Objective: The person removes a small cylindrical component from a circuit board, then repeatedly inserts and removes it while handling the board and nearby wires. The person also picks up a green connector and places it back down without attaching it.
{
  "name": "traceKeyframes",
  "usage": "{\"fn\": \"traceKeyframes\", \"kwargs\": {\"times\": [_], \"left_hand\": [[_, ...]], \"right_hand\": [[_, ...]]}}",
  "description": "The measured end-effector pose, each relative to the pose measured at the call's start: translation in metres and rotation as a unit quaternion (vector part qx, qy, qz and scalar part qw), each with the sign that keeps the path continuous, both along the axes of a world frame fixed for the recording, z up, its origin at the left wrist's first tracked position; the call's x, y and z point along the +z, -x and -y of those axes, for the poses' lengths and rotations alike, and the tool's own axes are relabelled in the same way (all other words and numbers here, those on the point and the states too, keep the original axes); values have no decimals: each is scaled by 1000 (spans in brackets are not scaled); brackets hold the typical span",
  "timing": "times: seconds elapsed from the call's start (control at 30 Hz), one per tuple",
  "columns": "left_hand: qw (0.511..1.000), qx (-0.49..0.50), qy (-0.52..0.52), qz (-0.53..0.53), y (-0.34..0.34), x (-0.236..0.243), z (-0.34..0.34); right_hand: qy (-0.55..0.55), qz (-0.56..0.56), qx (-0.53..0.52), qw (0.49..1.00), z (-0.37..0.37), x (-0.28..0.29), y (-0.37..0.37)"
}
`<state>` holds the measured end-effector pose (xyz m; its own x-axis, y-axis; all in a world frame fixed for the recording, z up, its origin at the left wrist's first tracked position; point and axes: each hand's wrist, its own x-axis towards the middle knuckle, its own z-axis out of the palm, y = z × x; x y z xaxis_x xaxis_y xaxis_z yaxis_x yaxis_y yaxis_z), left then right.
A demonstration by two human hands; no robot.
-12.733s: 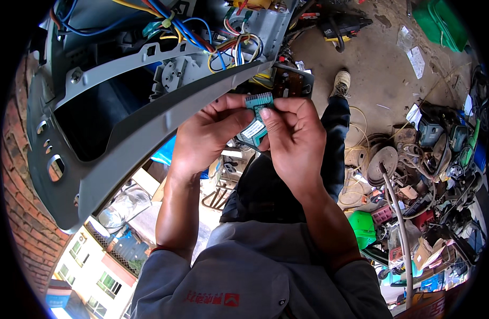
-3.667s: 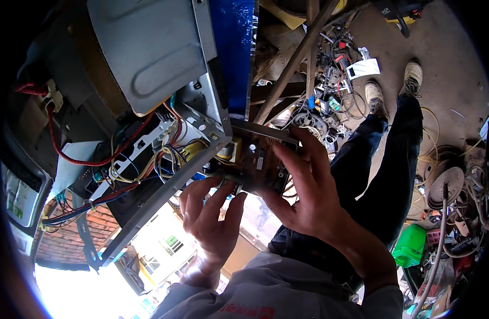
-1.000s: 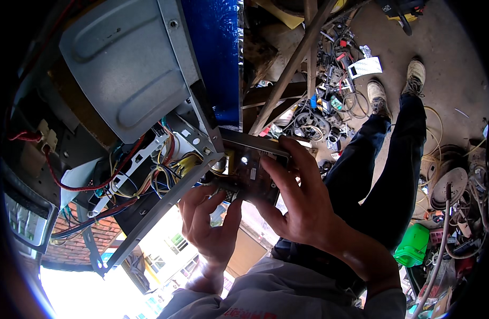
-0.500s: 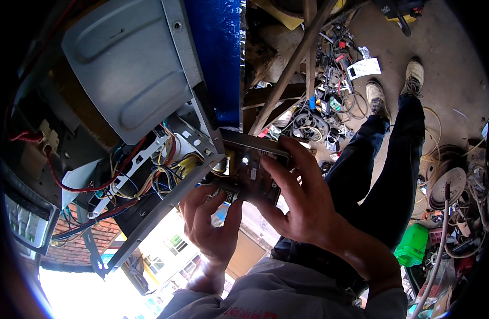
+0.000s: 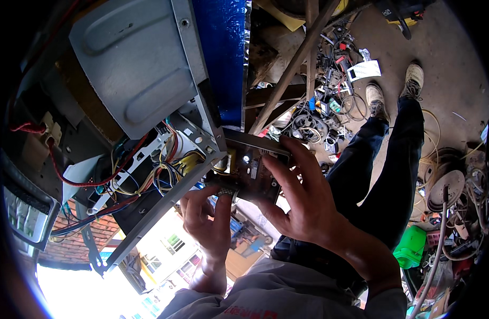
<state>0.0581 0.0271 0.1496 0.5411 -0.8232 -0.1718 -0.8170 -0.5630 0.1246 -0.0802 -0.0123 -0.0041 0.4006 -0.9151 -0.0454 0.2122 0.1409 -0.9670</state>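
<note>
Circuit board point(image 5: 249, 174), its lower edge murky, is clamped by right fingers point(image 5: 285, 178); left fingers point(image 5: 221, 213) pinch a blurred part point(image 5: 228, 191).

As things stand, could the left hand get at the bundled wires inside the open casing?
Probably yes: the left hand looks close to the bundled wires, though the grey metal edge runs between them, so it would likely have to reach over.

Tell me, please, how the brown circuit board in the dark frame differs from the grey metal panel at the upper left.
Size: the brown circuit board in its dark frame looks smaller than the grey metal panel. Surface: the board carries small components, while the panel has long pressed shapes. Contact: the right hand grips the board's frame, whereas the panel is untouched. Both look mostly flat.
</note>
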Motion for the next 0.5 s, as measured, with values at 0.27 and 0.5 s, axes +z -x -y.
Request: {"fn": "traceKeyframes", "kwargs": {"times": [0.27, 0.5], "left_hand": [[909, 279, 140, -275, 7, -3, -1], [908, 250, 219, -254, 9, -21, -5]], "right_hand": [[-2, -14, 11, 1000, 2, 1, 3], [-19, -7, 23, 1000, 3, 1, 5]]}}
